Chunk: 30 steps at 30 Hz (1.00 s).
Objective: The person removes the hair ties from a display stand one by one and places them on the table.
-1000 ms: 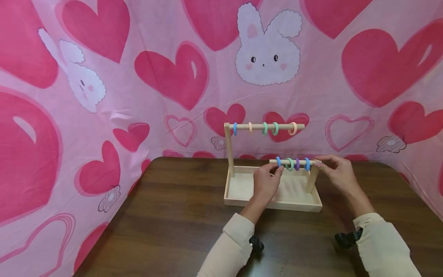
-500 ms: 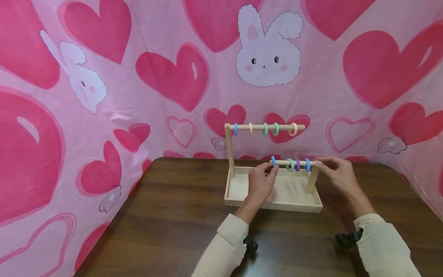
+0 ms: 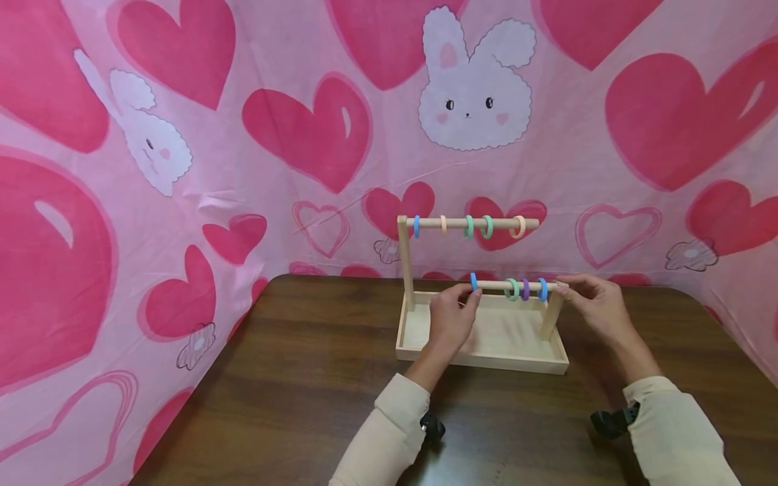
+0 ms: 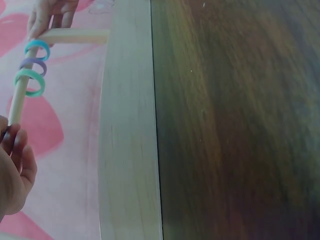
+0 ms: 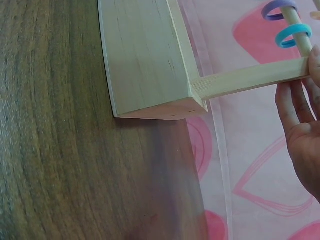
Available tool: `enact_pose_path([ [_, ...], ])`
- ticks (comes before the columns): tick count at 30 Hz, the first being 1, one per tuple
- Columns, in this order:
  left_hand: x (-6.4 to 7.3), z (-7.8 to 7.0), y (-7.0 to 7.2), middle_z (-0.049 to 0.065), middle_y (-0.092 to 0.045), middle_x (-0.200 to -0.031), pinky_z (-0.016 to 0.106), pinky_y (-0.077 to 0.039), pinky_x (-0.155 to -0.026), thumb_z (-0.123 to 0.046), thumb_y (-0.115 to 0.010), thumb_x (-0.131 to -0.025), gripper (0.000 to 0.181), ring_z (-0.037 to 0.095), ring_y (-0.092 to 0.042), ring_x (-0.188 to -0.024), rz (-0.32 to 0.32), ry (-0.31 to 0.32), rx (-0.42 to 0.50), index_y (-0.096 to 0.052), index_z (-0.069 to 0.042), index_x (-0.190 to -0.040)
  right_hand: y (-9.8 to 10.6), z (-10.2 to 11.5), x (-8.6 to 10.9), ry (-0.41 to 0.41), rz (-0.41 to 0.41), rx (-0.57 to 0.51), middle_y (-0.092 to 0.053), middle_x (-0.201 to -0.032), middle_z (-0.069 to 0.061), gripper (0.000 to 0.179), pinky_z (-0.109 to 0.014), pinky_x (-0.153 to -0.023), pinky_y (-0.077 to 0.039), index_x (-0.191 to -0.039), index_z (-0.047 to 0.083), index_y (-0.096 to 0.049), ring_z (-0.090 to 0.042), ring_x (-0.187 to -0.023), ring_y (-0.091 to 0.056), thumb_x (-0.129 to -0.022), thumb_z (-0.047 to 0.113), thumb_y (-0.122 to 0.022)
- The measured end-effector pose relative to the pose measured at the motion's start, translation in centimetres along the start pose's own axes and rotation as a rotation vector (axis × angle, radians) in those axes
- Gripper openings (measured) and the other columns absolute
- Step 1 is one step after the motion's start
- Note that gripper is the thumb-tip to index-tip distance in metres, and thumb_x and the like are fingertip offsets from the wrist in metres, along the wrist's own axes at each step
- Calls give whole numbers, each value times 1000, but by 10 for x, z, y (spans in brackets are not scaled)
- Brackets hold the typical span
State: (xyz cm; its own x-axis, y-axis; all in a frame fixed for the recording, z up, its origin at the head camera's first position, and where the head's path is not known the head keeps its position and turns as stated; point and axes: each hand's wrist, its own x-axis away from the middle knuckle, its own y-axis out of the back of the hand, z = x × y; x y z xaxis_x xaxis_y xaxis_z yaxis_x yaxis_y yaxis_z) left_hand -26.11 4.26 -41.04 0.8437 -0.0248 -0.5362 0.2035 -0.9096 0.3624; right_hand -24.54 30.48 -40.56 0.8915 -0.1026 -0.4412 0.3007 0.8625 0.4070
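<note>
My left hand [image 3: 451, 317] pinches a blue ring [image 3: 474, 281] at the free left tip of the front rod [image 3: 494, 285]. Whether that ring still encircles the tip or is just off it, I cannot tell. Farther right on this rod hang a green ring [image 3: 512, 289], a purple ring [image 5: 272, 11] and another blue ring [image 5: 293, 36]. My right hand [image 3: 598, 305] holds the top of the short wooden post [image 5: 250, 78], where the rod joins it. In the left wrist view, my left fingers [image 4: 17, 150] hide the ring they pinch.
Behind, a taller post [image 3: 405, 263] carries a back rod [image 3: 425, 223] with several blue, peach and green rings. Both posts rise from a shallow wooden tray [image 3: 480, 360] on the dark wooden table [image 3: 292, 378]. A pink heart-patterned cloth [image 3: 389, 155] hangs behind the table.
My left hand has moved left, sliding the pinched blue ring along the front rod to its tip. The right hand keeps its hold on the post, and the other rings stay in place.
</note>
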Motion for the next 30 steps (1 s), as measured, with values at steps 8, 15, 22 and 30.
enact_pose_path([
  [8,0,3,5,8,-79,-85,13,-51,-65,-19,-68,-98,18,11,-69,-72,-9,-7,-9,-79,-4,-101,0,0,0,-7,6,-7,-61,-92,43,31,-2,-76,-47,-118,-6,-67,20,-87,-58,-98,18,-68],
  [15,-1,6,6,10,-79,-86,13,-52,-64,-16,-67,-98,18,13,-71,-72,-16,9,12,-78,-2,-103,-1,-1,0,1,3,-57,-63,-93,41,29,-2,-77,-48,-118,-8,-67,18,-87,-60,-97,12,-67],
  [22,-1,6,10,13,-78,-85,13,-51,-63,-12,-65,-99,18,11,-70,-71,-17,71,98,-76,1,-103,-2,-2,-1,15,-9,-54,-63,-94,42,28,-2,-77,-48,-118,-8,-68,19,-87,-60,-97,11,-68],
  [30,0,5,14,17,-76,-80,16,-52,-63,-10,-66,-97,17,7,-67,-69,-34,131,201,-76,4,-98,-1,-3,-1,4,-9,-49,-62,-92,42,29,-2,-76,-48,-117,-10,-67,19,-86,-60,-96,10,-69],
])
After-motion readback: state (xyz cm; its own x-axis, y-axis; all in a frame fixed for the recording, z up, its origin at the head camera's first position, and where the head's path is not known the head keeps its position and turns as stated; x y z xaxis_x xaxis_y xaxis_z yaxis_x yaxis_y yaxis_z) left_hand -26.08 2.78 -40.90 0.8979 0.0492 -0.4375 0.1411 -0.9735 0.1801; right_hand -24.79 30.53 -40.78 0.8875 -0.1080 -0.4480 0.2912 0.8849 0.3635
